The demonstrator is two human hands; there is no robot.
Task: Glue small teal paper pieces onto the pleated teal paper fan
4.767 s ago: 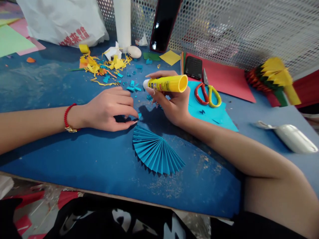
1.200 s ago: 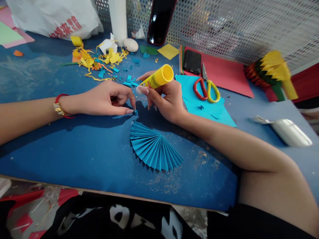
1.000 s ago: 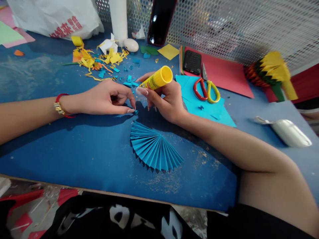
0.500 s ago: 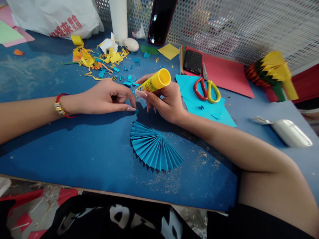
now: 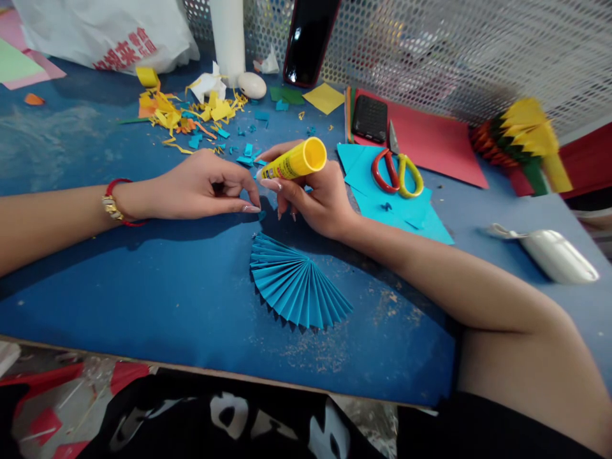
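My right hand [image 5: 320, 197] is closed around a yellow glue stick [image 5: 294, 160], which slants with its open, hollow end up to the right and its other end down by my left fingertips. My left hand [image 5: 210, 188] rests on the table, thumb and forefinger pinched at a tiny blue paper scrap [image 5: 261, 215], mostly hidden by the fingertips. A pleated blue paper fan [image 5: 301, 280] lies spread on the table, just nearer to me than both hands and touched by neither.
Scissors [image 5: 396, 172] lie on blue sheets [image 5: 423, 213] to the right. Yellow and orange paper scraps [image 5: 167, 115] lie behind my left hand. A phone [image 5: 310, 41] leans on the perforated panel [image 5: 430, 57]. A white case [image 5: 559, 255] is at far right.
My right hand and the glue stick have shifted slightly left, toward my left fingertips. My left hand has barely moved, and the fan lies as before.
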